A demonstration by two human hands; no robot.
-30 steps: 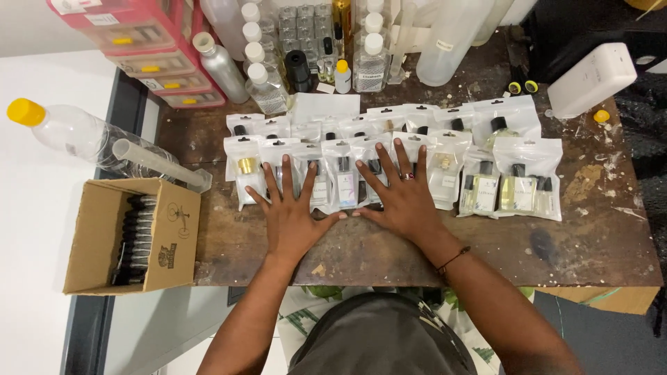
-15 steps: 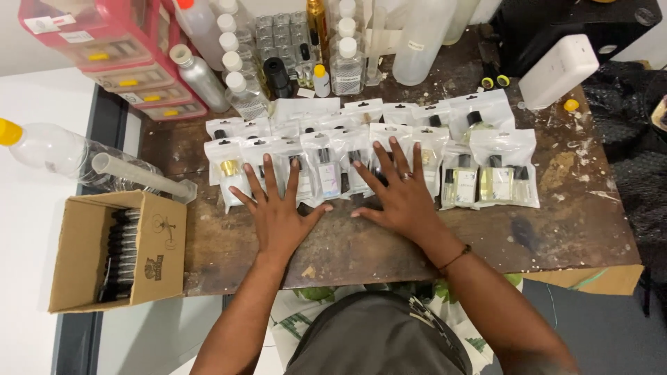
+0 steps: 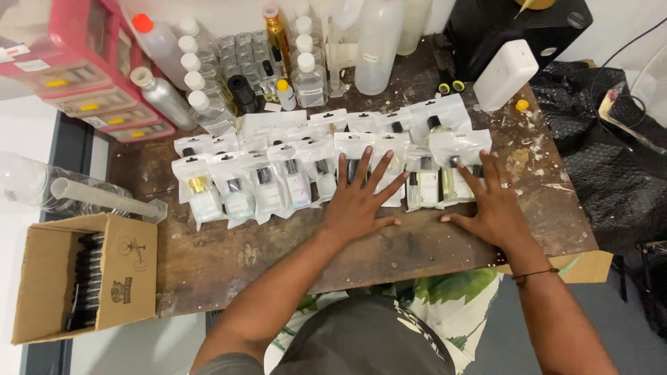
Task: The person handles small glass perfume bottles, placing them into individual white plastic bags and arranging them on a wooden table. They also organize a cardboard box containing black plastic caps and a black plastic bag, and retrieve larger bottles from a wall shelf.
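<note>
A worn, paint-stained wooden desk (image 3: 417, 253) carries rows of bagged perfume bottles (image 3: 292, 182), where the left hand (image 3: 359, 201) and right hand (image 3: 493, 205) rest flat, fingers spread, gripping nothing.

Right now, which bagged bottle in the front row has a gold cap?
The leftmost pouch in the front row: its bottle has a gold collar, while the neighbouring pouches show dark or silver caps. It lies well clear of the left hand.

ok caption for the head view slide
Left hand and right hand spread flat over bagged bottles on a worn table.
</note>
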